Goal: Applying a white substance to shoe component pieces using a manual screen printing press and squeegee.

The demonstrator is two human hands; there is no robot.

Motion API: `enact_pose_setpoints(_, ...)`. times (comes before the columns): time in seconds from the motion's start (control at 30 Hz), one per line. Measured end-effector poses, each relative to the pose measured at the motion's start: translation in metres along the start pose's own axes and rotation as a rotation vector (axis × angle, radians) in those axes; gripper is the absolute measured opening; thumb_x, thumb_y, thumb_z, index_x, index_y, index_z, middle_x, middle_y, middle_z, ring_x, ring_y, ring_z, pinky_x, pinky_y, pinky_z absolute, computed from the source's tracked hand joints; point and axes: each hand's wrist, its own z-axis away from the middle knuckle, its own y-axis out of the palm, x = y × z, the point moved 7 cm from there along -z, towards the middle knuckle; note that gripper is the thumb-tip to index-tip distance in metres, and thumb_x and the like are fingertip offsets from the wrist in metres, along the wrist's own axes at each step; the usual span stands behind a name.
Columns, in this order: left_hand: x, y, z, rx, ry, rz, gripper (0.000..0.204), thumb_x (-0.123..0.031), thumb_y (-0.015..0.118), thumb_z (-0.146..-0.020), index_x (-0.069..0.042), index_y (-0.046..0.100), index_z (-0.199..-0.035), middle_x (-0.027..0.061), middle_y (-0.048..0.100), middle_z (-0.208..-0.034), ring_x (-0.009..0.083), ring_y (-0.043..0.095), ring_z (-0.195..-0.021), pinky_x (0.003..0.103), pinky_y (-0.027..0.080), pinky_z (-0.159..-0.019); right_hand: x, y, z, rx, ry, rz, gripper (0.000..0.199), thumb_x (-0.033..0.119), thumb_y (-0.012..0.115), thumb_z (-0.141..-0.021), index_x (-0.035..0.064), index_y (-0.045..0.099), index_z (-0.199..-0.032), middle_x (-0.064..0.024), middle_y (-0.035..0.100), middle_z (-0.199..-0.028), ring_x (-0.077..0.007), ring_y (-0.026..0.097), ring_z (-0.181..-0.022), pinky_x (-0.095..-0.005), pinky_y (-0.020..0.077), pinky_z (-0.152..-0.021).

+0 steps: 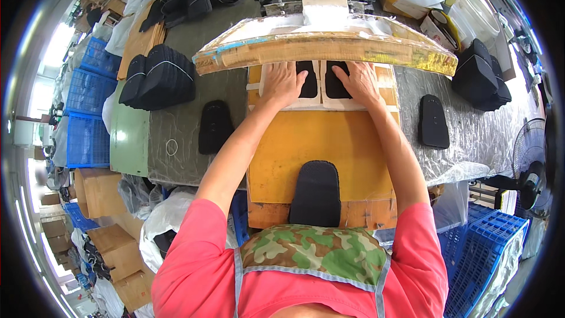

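In the head view, the raised wooden frame (pixel 323 52) stands over the counter (pixel 181 119), and the left hand (pixel 281 87) and right hand (pixel 361 87) reach in beneath its near edge; the step in hand looks like settling a left piece (pixel 308 87) and a right piece (pixel 335 87), both black, in their white surrounds on the yellow board (pixel 321 147); if so, the next move calls for squaring both and drawing the hands clear of the frame without dragging either.

Both pieces lie side by side near the frame's middle, their far ends hidden by it; the left piece is just right of the left hand's fingers, its thumb at the edge; the right piece is just left of the right hand's fingers, its thumb over the top; the fingers are open and flat, closed round nothing visible; their tips are out of sight beyond the frame's edge, so I cannot tell how they press.

Nearer the person than the frame lies a loose black pad (pixel 316 191); strapped black stacks sit near its left end (pixel 168 76) and right end (pixel 479 76).
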Motion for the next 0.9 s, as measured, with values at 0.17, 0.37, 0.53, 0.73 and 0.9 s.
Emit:
enact_pose_setpoints(0.17,-0.007,0.006,-0.002,0.169,-0.042,0.078,0.055,-0.028,0.045,-0.097,-0.002,0.034,-0.145,0.0206,0.033,-0.149,0.0369,0.028,-0.139,0.05,0.02,-0.114,-0.001,-0.003,0.003,-0.026,-0.019,-0.014,0.045,0.038,0.06,-0.09,0.0014,0.062,-0.116,-0.0194,0.062,-0.118,-0.0343,0.051,-0.118,-0.0464,0.032,-0.104)
enact_pose_setpoints(0.37,-0.004,-0.004,-0.007,0.132,0.102,0.217,0.045,-0.022,0.046,-0.097,-0.006,0.045,-0.139,0.0176,0.043,-0.143,0.0347,0.036,-0.134,0.047,0.026,-0.111,0.0,-0.002,0.003,0.007,-0.034,-0.003,0.049,0.038,0.059,-0.091,0.0031,0.056,-0.125,-0.0189,0.058,-0.126,-0.0332,0.047,-0.124,-0.0469,0.0306,-0.106)
enact_pose_setpoints(0.53,0.001,-0.003,-0.008,0.164,0.049,0.212,0.044,-0.025,0.045,-0.098,-0.008,0.046,-0.138,0.0166,0.046,-0.141,0.0346,0.038,-0.132,0.047,0.028,-0.109,0.0,-0.004,0.008,0.098,-0.127,0.102,0.06,0.044,0.055,-0.094,0.0057,0.044,-0.139,-0.0181,0.048,-0.138,-0.0323,0.04,-0.132,-0.0468,0.0275,-0.11)
enact_pose_setpoints(0.73,-0.008,-0.015,-0.004,-0.124,0.172,0.024,0.042,-0.029,0.045,-0.099,-0.005,0.048,-0.133,0.0229,0.056,-0.125,0.0387,0.052,-0.115,0.047,0.041,-0.096,0.005,-0.01,0.01,0.039,-0.169,0.118,0.07,0.052,0.057,-0.09,0.0053,0.043,-0.139,-0.0193,0.047,-0.14,-0.0317,0.04,-0.133,-0.0471,0.0263,-0.111)
enact_pose_setpoints(0.9,0.002,-0.009,-0.004,-0.02,-0.002,0.229,0.047,-0.028,0.049,-0.097,-0.005,0.046,-0.137,0.0209,0.049,-0.134,0.0396,0.044,-0.123,0.05,0.034,-0.102,0.004,-0.011,0.01,0.066,-0.134,0.087,0.069,0.052,0.06,-0.088,0.0043,0.047,-0.136,-0.0194,0.051,-0.135,-0.0317,0.043,-0.13,-0.0465,0.0269,-0.11)
